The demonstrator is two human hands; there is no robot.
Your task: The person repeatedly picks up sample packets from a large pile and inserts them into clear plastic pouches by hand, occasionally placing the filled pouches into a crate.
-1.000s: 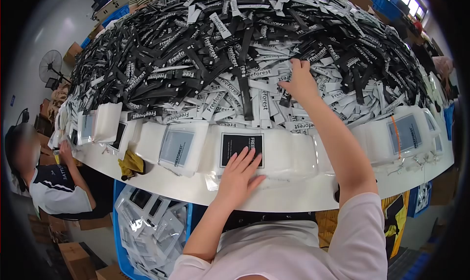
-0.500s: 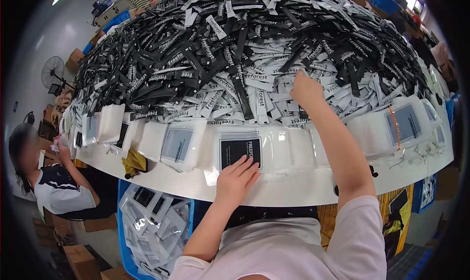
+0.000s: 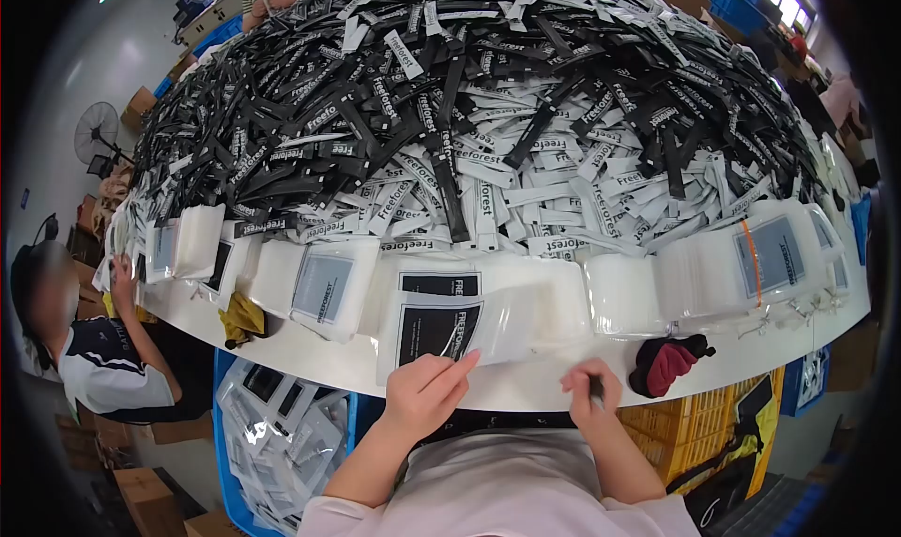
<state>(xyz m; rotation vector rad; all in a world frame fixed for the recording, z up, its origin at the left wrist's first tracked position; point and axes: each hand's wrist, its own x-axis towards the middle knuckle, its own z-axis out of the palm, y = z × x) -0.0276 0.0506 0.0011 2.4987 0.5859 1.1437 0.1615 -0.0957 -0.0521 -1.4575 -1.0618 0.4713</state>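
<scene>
Over the table (image 3: 310,354) is a translucent, black-panelled pouch (image 3: 437,330).

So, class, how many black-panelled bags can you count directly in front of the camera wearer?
2: one front bag held by the left hand, and another bag behind it, partly covered. More may be hidden underneath.

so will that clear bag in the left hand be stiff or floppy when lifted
The clear bag is probably floppy: a curved streak of glare across its black panel hints that the film bends. It is likely light, since the left hand seems to pinch only its near edge. Its shiny surface might be slippery.
</scene>
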